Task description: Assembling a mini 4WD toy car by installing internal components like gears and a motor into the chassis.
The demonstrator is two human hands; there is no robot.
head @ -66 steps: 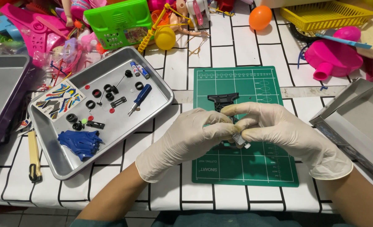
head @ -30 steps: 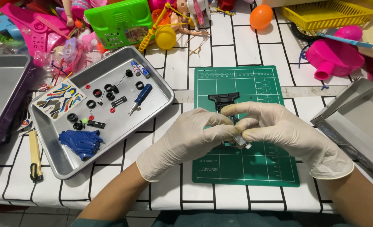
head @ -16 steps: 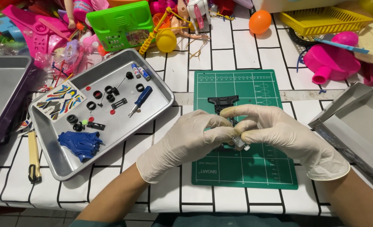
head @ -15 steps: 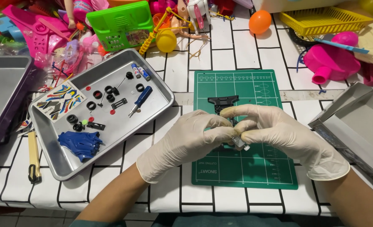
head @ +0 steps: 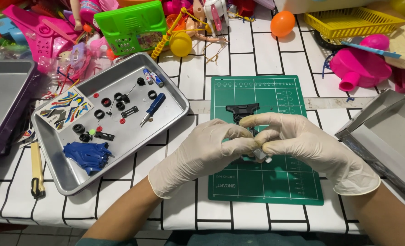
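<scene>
Both gloved hands, left hand [head: 202,152] and right hand [head: 309,148], pinched a small black-and-grey part [head: 258,154] (mostly hidden by fingers) above the green cutting mat [head: 275,182]. A metal tray [head: 65,175] with a blue toy shell [head: 89,156] and a colourful sticker sheet [head: 65,105] lay left.

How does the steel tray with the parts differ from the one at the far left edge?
The parts tray sits turned at an angle and fully in view, holding small tyres, a blue screwdriver and a blue car body. The left tray is cropped by the frame, and what shows is bare. Both are rimmed, shiny metal.
</scene>
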